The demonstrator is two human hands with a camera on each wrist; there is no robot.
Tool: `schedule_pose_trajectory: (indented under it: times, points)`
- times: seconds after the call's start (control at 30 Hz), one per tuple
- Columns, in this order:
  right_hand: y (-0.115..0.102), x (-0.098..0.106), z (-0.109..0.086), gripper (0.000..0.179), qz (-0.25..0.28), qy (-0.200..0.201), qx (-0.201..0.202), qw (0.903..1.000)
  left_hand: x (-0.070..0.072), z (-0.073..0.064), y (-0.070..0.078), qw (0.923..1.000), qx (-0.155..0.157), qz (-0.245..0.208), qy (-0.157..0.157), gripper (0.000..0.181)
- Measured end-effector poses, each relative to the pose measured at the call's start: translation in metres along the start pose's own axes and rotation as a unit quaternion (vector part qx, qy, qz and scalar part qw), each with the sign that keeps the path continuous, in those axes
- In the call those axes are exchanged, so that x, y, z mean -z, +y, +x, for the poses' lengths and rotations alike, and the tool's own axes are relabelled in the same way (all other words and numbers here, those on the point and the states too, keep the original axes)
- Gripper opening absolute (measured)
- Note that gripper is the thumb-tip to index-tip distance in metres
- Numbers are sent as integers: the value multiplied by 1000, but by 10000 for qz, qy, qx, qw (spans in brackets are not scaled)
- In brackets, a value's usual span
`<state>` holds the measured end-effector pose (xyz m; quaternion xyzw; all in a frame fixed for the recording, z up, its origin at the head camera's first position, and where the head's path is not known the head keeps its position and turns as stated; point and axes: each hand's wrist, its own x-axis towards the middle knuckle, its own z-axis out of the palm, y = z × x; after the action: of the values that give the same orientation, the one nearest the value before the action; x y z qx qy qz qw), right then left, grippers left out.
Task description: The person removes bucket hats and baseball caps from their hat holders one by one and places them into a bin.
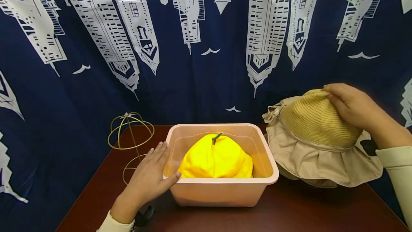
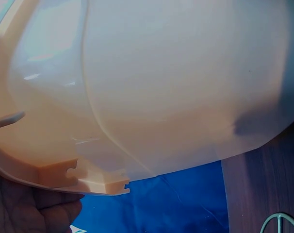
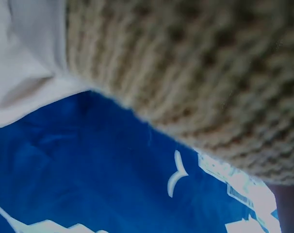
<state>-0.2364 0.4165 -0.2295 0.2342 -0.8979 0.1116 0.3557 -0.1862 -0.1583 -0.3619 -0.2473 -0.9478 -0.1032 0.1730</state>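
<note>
My left hand [image 1: 149,176] rests on the left rim of a peach plastic bin [image 1: 219,192], its fingers extended along the side and the thumb at the front corner. Inside the bin lies a bright yellow cloth hat [image 1: 209,158] with a small green stem on top. To the right, my right hand [image 1: 352,105] pinches the crown of a straw sun hat [image 1: 309,121] with a wide beige fabric brim, holding it crown up beside the bin. The left wrist view is filled by the bin's outer wall [image 2: 186,82]; the right wrist view shows the hat's woven straw [image 3: 200,73] close up.
A gold wire hat stand [image 1: 131,148] stands left of the bin, behind my left hand. Bin and stand are on a dark reddish-brown table [image 1: 206,221]. Behind the table hangs a navy curtain [image 1: 193,88] printed with white upside-down buildings.
</note>
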Motion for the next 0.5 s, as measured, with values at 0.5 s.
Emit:
schedule_pose_trajectory:
  times: [0.5]
  points:
    - [-41, 26, 63, 25, 248, 761, 110, 9967, 1, 2, 0, 10000, 75, -24, -19, 84]
